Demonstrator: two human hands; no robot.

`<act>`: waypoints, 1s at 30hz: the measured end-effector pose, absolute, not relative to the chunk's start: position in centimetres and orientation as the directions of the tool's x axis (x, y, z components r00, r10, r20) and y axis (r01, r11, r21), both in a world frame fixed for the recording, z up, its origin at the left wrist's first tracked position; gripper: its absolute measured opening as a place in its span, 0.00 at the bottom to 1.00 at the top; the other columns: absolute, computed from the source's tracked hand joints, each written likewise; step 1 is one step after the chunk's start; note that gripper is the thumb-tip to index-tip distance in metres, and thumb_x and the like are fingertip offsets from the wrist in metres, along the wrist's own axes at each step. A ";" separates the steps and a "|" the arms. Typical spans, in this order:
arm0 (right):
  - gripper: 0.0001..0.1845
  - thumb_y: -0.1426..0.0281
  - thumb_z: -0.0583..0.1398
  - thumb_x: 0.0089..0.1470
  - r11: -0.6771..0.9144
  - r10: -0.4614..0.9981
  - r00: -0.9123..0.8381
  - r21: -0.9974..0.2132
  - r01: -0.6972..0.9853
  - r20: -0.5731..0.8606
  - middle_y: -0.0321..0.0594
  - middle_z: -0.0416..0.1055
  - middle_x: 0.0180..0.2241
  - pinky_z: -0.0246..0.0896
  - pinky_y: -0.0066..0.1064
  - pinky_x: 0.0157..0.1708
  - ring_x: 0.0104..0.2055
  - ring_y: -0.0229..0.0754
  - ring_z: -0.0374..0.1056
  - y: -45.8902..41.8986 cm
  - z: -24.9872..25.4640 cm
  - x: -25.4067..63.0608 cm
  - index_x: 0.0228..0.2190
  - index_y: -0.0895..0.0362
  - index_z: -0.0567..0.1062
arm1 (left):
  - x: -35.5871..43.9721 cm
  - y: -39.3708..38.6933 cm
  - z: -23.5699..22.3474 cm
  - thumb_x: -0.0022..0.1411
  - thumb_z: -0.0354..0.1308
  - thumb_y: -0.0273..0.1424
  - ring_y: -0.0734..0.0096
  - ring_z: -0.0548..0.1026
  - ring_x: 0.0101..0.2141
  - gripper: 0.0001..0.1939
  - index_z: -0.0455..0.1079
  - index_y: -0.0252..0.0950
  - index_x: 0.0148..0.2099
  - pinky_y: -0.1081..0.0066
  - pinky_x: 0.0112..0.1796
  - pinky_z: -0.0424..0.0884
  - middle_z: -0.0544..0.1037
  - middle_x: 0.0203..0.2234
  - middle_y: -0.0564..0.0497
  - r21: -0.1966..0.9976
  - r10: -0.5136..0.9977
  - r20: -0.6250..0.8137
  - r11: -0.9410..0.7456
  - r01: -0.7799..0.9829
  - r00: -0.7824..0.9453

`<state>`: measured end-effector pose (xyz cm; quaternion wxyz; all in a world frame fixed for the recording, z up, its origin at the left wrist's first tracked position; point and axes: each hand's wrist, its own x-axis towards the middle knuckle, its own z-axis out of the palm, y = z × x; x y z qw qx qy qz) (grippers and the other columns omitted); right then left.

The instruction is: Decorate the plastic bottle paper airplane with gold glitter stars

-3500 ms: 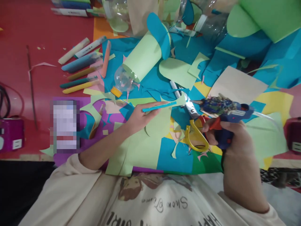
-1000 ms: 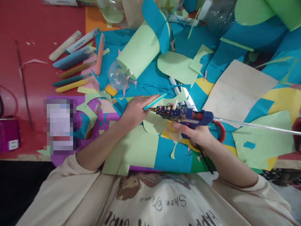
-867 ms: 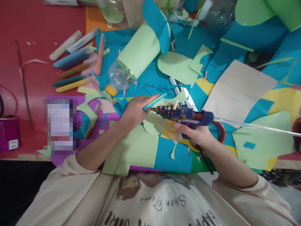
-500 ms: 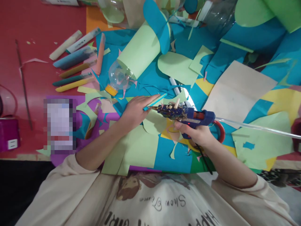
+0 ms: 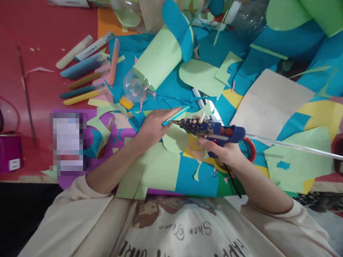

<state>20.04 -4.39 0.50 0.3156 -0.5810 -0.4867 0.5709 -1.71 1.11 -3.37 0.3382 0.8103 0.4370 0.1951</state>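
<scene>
My left hand (image 5: 155, 125) holds a narrow folded piece of blue paper (image 5: 178, 115), its fingers closed along the far side and partly hidden. My right hand (image 5: 226, 152) grips a dark blue hot glue gun (image 5: 218, 132) by the handle, thumb on its side. The nozzle points left and meets or nearly meets the near end of the blue piece. Bits of paper and dried glue cling to the gun's front, and a long clear glue stick (image 5: 292, 144) sticks out of its back. Beyond my left hand lies a plastic bottle (image 5: 135, 85) wrapped in light green paper.
Several markers and coloured sticks (image 5: 87, 64) lie at the back left. A blurred phone-like object (image 5: 68, 142) rests on purple paper. Red-handled scissors (image 5: 250, 150) lie partly under my right hand. Paper sheets and scraps (image 5: 273, 103) cover much of the red table (image 5: 34, 89).
The glue gun's nozzle and the near end of the blue piece have shifted very slightly. Both hands otherwise keep the same hold and place.
</scene>
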 end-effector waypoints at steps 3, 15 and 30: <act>0.14 0.57 0.67 0.43 -0.333 0.925 -0.124 -0.924 0.187 -0.359 0.36 0.75 0.21 0.68 0.32 0.22 0.23 0.41 0.68 -4.4 0.5 20.0 0.20 0.53 0.74 | -1.7 1.1 -3.4 0.68 0.47 0.29 0.61 0.77 0.49 0.23 0.68 0.40 0.62 0.64 0.51 0.71 0.79 0.52 0.49 0.721 0.842 0.020 -0.386 0.576 0.540; 0.14 0.56 0.67 0.43 -0.301 0.938 -0.108 -0.929 0.217 -0.329 0.37 0.77 0.23 0.71 0.34 0.26 0.25 0.42 0.70 -4.3 0.5 20.3 0.20 0.53 0.75 | -1.8 1.1 -3.3 0.70 0.46 0.32 0.60 0.77 0.49 0.22 0.68 0.38 0.62 0.63 0.50 0.72 0.78 0.53 0.47 0.737 0.836 0.050 -0.400 0.545 0.547; 0.21 0.52 0.68 0.41 -0.341 0.931 -0.044 -0.907 0.248 -0.362 0.36 0.71 0.18 0.68 0.32 0.22 0.20 0.39 0.65 -4.4 0.6 20.5 0.17 0.55 0.72 | -1.8 1.0 -3.3 0.73 0.44 0.36 0.61 0.77 0.50 0.22 0.68 0.38 0.62 0.64 0.52 0.71 0.78 0.54 0.47 0.741 0.836 0.075 -0.412 0.530 0.544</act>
